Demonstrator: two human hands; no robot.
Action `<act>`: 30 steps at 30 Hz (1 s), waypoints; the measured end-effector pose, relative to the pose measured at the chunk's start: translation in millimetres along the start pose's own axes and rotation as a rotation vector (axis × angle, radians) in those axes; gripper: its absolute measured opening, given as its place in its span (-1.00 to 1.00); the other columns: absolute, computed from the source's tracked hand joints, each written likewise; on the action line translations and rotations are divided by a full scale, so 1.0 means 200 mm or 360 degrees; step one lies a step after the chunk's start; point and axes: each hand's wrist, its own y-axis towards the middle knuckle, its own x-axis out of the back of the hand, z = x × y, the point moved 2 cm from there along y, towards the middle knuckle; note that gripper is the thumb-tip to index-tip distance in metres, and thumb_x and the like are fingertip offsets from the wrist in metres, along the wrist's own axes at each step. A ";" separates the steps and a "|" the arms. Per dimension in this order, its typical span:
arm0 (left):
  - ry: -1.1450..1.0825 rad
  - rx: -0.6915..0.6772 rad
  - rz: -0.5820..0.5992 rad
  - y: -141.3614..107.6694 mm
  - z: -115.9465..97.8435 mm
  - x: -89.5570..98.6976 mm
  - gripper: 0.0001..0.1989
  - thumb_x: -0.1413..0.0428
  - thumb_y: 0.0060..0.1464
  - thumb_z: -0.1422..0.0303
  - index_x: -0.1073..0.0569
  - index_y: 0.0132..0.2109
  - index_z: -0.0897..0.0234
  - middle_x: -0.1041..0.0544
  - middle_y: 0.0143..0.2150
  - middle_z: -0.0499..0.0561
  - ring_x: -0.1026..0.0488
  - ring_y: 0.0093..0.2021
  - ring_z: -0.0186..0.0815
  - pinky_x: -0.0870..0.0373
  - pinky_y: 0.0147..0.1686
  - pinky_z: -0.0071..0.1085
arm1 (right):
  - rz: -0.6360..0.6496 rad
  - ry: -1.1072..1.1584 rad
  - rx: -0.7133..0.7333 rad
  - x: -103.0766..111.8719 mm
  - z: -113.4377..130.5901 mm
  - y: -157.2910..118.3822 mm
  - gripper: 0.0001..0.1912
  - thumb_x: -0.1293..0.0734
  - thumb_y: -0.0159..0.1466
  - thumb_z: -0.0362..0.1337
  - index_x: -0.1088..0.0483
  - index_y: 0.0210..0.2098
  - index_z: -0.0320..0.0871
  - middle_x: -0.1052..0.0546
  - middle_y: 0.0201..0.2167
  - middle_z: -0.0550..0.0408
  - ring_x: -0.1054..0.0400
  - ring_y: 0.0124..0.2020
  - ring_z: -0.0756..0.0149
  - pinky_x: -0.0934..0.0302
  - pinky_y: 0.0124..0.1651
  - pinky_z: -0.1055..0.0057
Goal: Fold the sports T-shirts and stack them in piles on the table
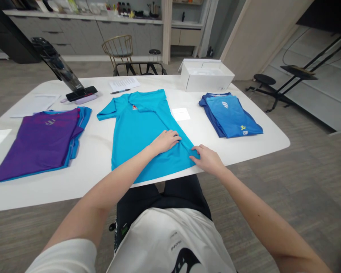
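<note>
two bare hands in contact with one turquoise shirt, which lies spread on the white bench, its lower hem close to the near edge. right hand: grip closed, thumb and index finger pinching the shirt at its lower right corner. left hand: grip loose and partly open, laid over the cloth beside the folded right edge, fingers slightly curled — no pinch seen.

pose: left forearm reaches diagonally across the lower part of the shirt, palm down; right forearm comes in from the lower right, hand turned inward to the corner. the shirt's right side is folded in, with that sleeve laid across the chest; the left sleeve points outward.

count: one stack of folded garments at left, purple on top with blue beneath — exact number cannot be told. one stack of blue garments at right, at least two pieces. one white box, one pen and one printed sheet towards the far edge. one vacuum cleaner behind the left stack. one small white card just right of the shirt.
</note>
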 end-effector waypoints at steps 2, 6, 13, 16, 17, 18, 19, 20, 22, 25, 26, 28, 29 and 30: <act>0.0055 -0.0028 -0.0028 0.00 -0.05 -0.01 -0.67 0.05 0.43 0.30 -0.52 0.18 0.15 -0.51 0.14 0.11 -0.41 0.10 -0.15 -0.21 0.01 -0.24 | -0.0067 -0.0069 -0.0055 -0.01 -0.01 -0.08 -0.67 -0.37 0.38 -0.12 -0.49 0.08 -0.11 -0.57 -0.08 -0.04 -0.48 -0.11 0.11 -0.24 -0.15 0.31; 0.0169 -0.0058 -0.0049 0.02 -0.14 -0.03 -0.66 0.06 0.41 0.38 -0.53 0.17 0.16 -0.51 0.12 0.13 -0.40 0.07 -0.12 -0.23 -0.01 -0.21 | -0.0186 -0.0174 -0.0064 -0.04 0.02 -0.15 -0.77 -0.28 0.41 -0.24 -0.52 -0.05 -0.16 -0.59 -0.13 -0.07 -0.45 -0.06 0.06 -0.21 -0.08 0.27; 0.0053 0.0064 -0.0176 0.02 -0.16 0.08 -0.75 0.04 0.39 0.40 -0.53 0.02 0.21 -0.53 0.02 0.11 -0.43 -0.02 -0.16 -0.34 -0.07 -0.28 | -0.0423 0.0380 0.0014 0.08 0.14 -0.11 -0.86 -0.31 0.34 -0.31 -0.54 -0.23 -0.15 -0.60 -0.31 0.04 -0.45 -0.23 0.20 -0.20 -0.13 0.34; -0.0119 0.0066 -0.0307 -0.05 -0.13 0.21 -0.74 0.07 0.41 0.39 -0.51 0.02 0.21 -0.53 0.03 0.09 -0.45 0.00 -0.19 -0.39 -0.01 -0.31 | -0.0428 0.0685 -0.0001 0.16 0.22 -0.10 -0.87 -0.35 0.31 -0.26 -0.55 -0.23 -0.12 -0.58 -0.40 0.12 -0.42 -0.36 0.28 -0.18 -0.24 0.39; -0.0172 0.0068 -0.0342 -0.08 -0.11 0.26 -0.74 0.08 0.41 0.39 -0.50 0.02 0.21 -0.53 0.03 0.08 -0.46 0.01 -0.20 -0.40 0.00 -0.31 | -0.0417 0.0743 0.0010 0.18 0.26 -0.09 -0.87 -0.35 0.31 -0.24 -0.56 -0.23 -0.11 -0.57 -0.41 0.14 -0.41 -0.38 0.30 -0.18 -0.26 0.40; -0.0213 0.0072 -0.0369 -0.12 -0.09 0.30 -0.74 0.09 0.41 0.39 -0.50 0.01 0.20 -0.53 0.03 0.08 -0.46 0.02 -0.21 -0.41 0.02 -0.31 | -0.0405 0.0777 0.0033 0.19 0.31 -0.09 -0.86 -0.36 0.31 -0.23 -0.56 -0.23 -0.11 -0.57 -0.42 0.15 -0.41 -0.39 0.30 -0.17 -0.28 0.41; -0.0243 0.0076 -0.0383 -0.16 -0.07 0.33 -0.73 0.09 0.41 0.40 -0.50 0.02 0.20 -0.52 0.05 0.08 -0.47 0.04 -0.21 -0.41 0.03 -0.31 | -0.0394 0.0791 0.0062 0.20 0.36 -0.08 -0.86 -0.36 0.31 -0.23 -0.56 -0.23 -0.10 -0.57 -0.42 0.15 -0.41 -0.39 0.31 -0.17 -0.28 0.41; -0.0262 0.0079 -0.0383 -0.20 -0.06 0.35 -0.73 0.09 0.40 0.41 -0.50 0.02 0.20 -0.51 0.07 0.09 -0.47 0.05 -0.21 -0.42 0.04 -0.31 | -0.0378 0.0784 0.0093 0.19 0.41 -0.08 -0.87 -0.36 0.32 -0.23 -0.56 -0.23 -0.10 -0.57 -0.41 0.15 -0.42 -0.38 0.30 -0.17 -0.27 0.41; -0.0294 0.0095 -0.0358 -0.29 -0.02 0.35 -0.73 0.08 0.38 0.44 -0.50 0.01 0.20 -0.49 0.12 0.10 -0.47 0.11 -0.21 -0.43 0.08 -0.30 | -0.0322 0.0720 0.0149 0.16 0.51 -0.06 -0.88 -0.36 0.34 -0.24 -0.56 -0.23 -0.10 -0.58 -0.37 0.12 -0.44 -0.33 0.28 -0.18 -0.24 0.40; -0.0337 0.0182 -0.0283 -0.43 0.02 0.27 -0.70 0.07 0.34 0.47 -0.53 0.01 0.21 -0.47 0.20 0.12 -0.45 0.18 -0.20 -0.42 0.15 -0.25 | -0.0189 0.0577 0.0289 0.07 0.62 -0.06 -0.83 -0.38 0.38 -0.16 -0.57 -0.15 -0.10 -0.60 -0.26 0.06 -0.46 -0.26 0.24 -0.19 -0.19 0.37; -0.0338 0.0226 -0.0257 -0.47 0.02 0.23 -0.68 0.07 0.33 0.48 -0.53 0.04 0.20 -0.46 0.23 0.12 -0.45 0.20 -0.19 -0.41 0.17 -0.23 | -0.0155 0.0522 0.0361 0.03 0.63 -0.06 -0.77 -0.39 0.39 -0.11 -0.56 -0.10 -0.11 -0.60 -0.22 0.04 -0.46 -0.23 0.22 -0.20 -0.16 0.35; -0.0317 0.0293 -0.0213 -0.55 -0.01 0.16 -0.61 0.07 0.29 0.52 -0.52 0.12 0.19 -0.45 0.27 0.11 -0.42 0.25 -0.18 -0.37 0.21 -0.17 | -0.0147 0.0391 0.0501 -0.03 0.61 -0.08 -0.65 -0.41 0.37 -0.02 -0.54 0.01 -0.11 -0.58 -0.13 -0.02 -0.45 -0.12 0.14 -0.21 -0.09 0.30; -0.0303 0.0305 -0.0192 -0.59 -0.03 0.14 -0.57 0.07 0.27 0.54 -0.51 0.15 0.17 -0.46 0.29 0.10 -0.41 0.27 -0.17 -0.35 0.23 -0.15 | -0.0168 0.0316 0.0547 -0.05 0.58 -0.10 -0.61 -0.42 0.36 0.00 -0.52 0.05 -0.11 -0.56 -0.08 -0.05 -0.43 -0.06 0.10 -0.20 -0.05 0.26; -0.0293 0.0298 -0.0173 -0.62 -0.06 0.12 -0.54 0.06 0.25 0.56 -0.50 0.18 0.16 -0.46 0.29 0.09 -0.40 0.28 -0.17 -0.32 0.25 -0.14 | -0.0194 0.0238 0.0576 -0.07 0.54 -0.12 -0.58 -0.43 0.36 0.01 -0.51 0.08 -0.10 -0.54 -0.05 -0.07 -0.41 -0.01 0.05 -0.19 -0.01 0.22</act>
